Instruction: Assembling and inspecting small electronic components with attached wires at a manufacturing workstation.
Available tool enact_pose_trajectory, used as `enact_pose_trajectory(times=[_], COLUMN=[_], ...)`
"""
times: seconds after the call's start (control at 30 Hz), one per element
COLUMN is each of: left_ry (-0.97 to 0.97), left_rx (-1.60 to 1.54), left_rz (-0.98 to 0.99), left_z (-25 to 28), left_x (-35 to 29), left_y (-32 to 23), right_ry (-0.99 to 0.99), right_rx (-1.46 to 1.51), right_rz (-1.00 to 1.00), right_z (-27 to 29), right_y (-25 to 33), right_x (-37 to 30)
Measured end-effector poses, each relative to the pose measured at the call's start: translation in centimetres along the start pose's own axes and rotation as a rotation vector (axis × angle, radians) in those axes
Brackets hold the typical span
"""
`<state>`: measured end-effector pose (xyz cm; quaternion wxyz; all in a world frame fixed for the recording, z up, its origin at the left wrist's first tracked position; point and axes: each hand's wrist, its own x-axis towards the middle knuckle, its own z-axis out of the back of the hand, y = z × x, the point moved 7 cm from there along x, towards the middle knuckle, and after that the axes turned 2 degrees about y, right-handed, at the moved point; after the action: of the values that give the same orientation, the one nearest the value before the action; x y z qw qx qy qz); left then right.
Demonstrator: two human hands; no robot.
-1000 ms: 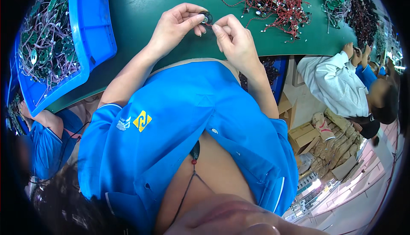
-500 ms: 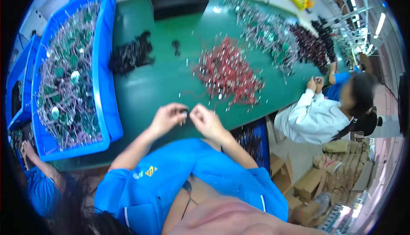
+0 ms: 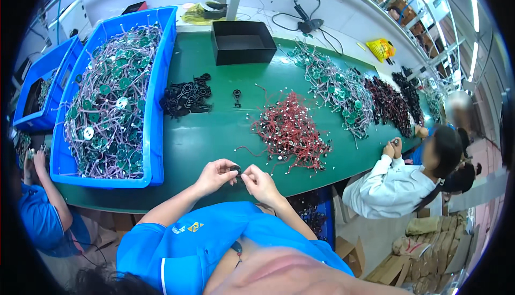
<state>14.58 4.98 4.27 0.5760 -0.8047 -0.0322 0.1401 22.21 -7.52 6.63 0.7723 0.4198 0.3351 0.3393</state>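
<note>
Just over the near edge of the green table, my left hand pinches a small round black part between thumb and fingers. Close against its right side is my right hand, fingertips pressed together; whatever they grip is too small to make out. Beyond my hands lies a tangled heap of red wires with small silvery discs. A pile of black ring-shaped parts sits farther left, and one single black part lies apart from it.
A large blue bin at left holds green discs with lilac wires. Behind stands an open black box. More wired discs and dark red piles line the right. A person in a light jacket works at right, another in blue at left.
The view has tilted up, so the table and piles appear lower and more of the back wall shows. My hands stay close together around the black part.
</note>
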Motion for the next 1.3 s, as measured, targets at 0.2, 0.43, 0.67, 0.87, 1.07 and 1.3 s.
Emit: enact_pose_trajectory(times=[0.2, 0.43, 0.67, 0.87, 1.07, 1.3], left_ry=[-0.153, -0.205, -0.210, 0.004, 0.148, -0.387], left_rx=[0.024, 0.097, 0.201, 0.079, 0.594, 0.858], left_rz=[-0.024, -0.054, 0.023, 0.078, -0.182, -0.285], left_z=[0.0, -0.3, -0.8, -3.7, -5.0, 3.9], left_x=[-0.4, -0.5, 0.1, 1.3, 2.4, 6.5], left_y=[0.6, 0.8, 0.8, 2.1, 1.3, -5.0], right_ry=[0.033, 0.060, 0.050, -0.046, -0.092, -0.324], right_rx=[0.035, 0.113, 0.078, 0.050, -0.377, -0.834], right_rz=[-0.018, 0.011, 0.012, 0.002, -0.123, -0.335], right_z=[-0.4, -0.7, -0.1, 2.3, 7.3, 12.5], right_y=[0.3, 0.7, 0.0, -0.9, -3.5, -8.7], right_x=[-0.7, -0.9, -1.2, -3.9, -10.6, -17.2])
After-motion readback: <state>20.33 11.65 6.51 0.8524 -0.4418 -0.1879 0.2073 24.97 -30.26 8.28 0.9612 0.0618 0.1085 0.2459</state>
